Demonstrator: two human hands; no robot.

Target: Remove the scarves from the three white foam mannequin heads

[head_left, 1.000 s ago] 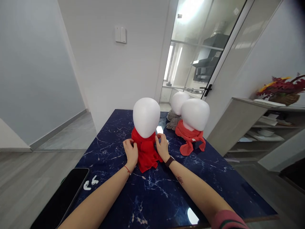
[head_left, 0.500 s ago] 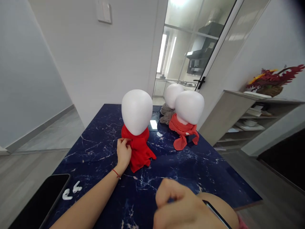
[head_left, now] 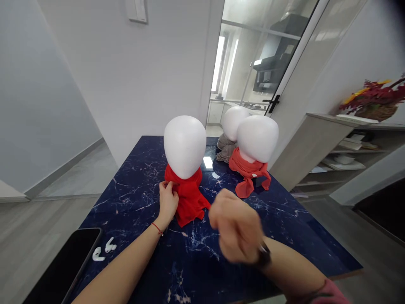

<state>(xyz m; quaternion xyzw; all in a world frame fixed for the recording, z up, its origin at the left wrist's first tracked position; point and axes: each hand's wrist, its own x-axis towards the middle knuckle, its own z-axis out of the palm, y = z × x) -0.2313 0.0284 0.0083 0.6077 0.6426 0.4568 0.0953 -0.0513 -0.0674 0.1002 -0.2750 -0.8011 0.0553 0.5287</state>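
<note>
Left hand (head_left: 167,202): resting against the left side of the red scarf (head_left: 187,197), fingers pinching a fold of the cloth just under the head's chin; thin red cord showing at the wrist.
Right hand (head_left: 238,228): hovering above the table in front of the scarf, blurred, fingers curling loosely inward, holding nothing visible, touching nothing; dark watch band sitting at the wrist.
Red scarf: wrapping the neck of the nearest white mannequin head (head_left: 184,145), loose end draping down onto the table toward the viewer.
Nearest white mannequin head: standing upright near the middle of the dark blue marble table (head_left: 202,257), featureless and smooth.
Second head (head_left: 257,138): standing to the right and slightly behind, wearing an orange-red scarf (head_left: 249,175) knotted at the front, ends hanging down.
Third head (head_left: 233,122): standing behind the second, partly hidden, wearing a grey-brown scarf (head_left: 225,150).
Near left table corner: black phone (head_left: 58,266) lying flat, two white earbuds (head_left: 103,251) lying just beside it.
Right background: shelf unit (head_left: 335,143) carrying a basket of red and yellow flowers (head_left: 373,101).
</note>
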